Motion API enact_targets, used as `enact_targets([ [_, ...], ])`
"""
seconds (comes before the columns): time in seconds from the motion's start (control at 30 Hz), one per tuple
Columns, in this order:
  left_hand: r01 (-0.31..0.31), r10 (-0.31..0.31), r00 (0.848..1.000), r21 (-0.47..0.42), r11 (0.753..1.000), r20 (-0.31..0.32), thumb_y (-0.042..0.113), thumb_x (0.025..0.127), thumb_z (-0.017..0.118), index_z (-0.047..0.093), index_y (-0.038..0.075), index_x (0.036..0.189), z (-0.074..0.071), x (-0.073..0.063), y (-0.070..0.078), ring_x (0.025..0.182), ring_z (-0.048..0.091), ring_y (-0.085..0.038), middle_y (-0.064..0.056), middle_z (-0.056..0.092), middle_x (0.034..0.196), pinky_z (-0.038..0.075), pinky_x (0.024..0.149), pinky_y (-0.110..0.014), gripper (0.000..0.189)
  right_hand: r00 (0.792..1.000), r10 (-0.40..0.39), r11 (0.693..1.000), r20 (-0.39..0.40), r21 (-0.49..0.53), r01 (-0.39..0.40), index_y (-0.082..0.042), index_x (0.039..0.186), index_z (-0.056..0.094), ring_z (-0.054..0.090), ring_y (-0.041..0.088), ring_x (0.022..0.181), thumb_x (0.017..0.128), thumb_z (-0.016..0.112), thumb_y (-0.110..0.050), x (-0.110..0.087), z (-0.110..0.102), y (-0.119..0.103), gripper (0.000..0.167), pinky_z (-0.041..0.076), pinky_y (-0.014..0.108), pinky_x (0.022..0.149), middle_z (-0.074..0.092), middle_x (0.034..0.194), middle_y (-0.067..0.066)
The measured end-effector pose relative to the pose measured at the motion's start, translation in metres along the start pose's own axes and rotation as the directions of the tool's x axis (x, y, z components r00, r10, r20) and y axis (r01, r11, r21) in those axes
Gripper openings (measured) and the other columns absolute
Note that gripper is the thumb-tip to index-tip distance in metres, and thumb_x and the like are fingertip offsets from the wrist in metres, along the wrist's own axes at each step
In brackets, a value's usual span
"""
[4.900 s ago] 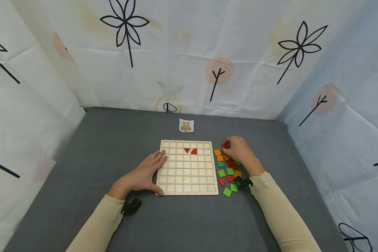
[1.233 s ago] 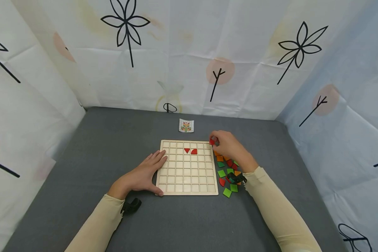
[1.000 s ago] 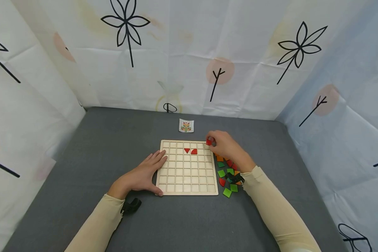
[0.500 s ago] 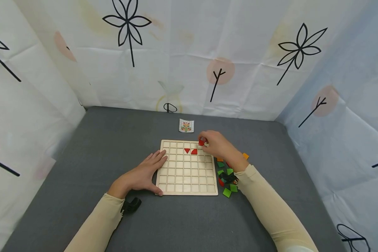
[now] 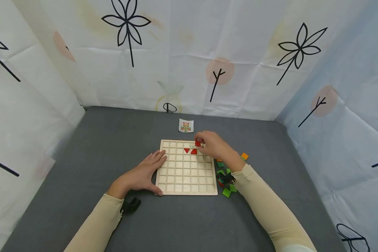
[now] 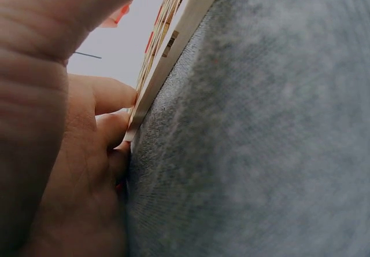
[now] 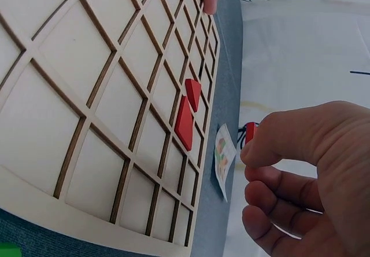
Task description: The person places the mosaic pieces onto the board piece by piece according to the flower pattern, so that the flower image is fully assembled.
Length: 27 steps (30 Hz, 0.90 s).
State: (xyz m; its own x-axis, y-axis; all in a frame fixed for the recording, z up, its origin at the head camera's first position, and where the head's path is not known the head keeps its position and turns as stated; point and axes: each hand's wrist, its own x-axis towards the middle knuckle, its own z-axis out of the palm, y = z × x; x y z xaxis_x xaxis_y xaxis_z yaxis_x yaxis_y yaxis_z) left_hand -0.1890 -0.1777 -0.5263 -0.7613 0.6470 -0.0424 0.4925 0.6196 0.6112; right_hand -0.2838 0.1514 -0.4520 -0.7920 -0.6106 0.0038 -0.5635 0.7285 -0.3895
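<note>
A wooden grid board (image 5: 186,175) lies on the grey table. My left hand (image 5: 141,175) rests along its left side, fingers spread and straight on the edge, thumb at the near left corner. In its second row sit a red triangle tile (image 5: 187,150) and a red tile with one curved side (image 5: 194,151). My right hand (image 5: 212,143) pinches another red tile (image 5: 197,143) between thumb and fingertips above the board's far edge. In the right wrist view this red tile (image 7: 250,133) shows only partly past the thumb, so its full shape is hidden.
A small pattern card (image 5: 186,125) lies beyond the board. Several green, orange and red tiles lie right of the board, partly under the right forearm, among them a green tile (image 5: 226,192) and an orange tile (image 5: 244,156). White printed cloth (image 5: 189,70) hangs around the table.
My right hand picked a red tile from the pile and carried it left over the board's far edge, just behind the placed red tiles. The left hand stays where it was.
</note>
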Motion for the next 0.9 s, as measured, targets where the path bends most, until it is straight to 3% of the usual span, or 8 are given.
enact_targets([
  [0.9,0.004,-0.004,1.000,-0.012,1.000,-0.007,0.061,0.072,0.098,0.021,-0.002,0.172,0.001,-0.003,0.000,0.165,0.001,-0.041,-0.018,0.006,0.181,0.008,0.130,-0.064,0.140,0.999,-0.042,0.999,0.035,0.014,0.041,-0.002,0.130,0.072,0.063,0.026,0.098,0.099,0.072,-0.001,0.010,0.000,-0.016,0.032,0.055,0.039,0.081,0.068,0.109,0.005],
])
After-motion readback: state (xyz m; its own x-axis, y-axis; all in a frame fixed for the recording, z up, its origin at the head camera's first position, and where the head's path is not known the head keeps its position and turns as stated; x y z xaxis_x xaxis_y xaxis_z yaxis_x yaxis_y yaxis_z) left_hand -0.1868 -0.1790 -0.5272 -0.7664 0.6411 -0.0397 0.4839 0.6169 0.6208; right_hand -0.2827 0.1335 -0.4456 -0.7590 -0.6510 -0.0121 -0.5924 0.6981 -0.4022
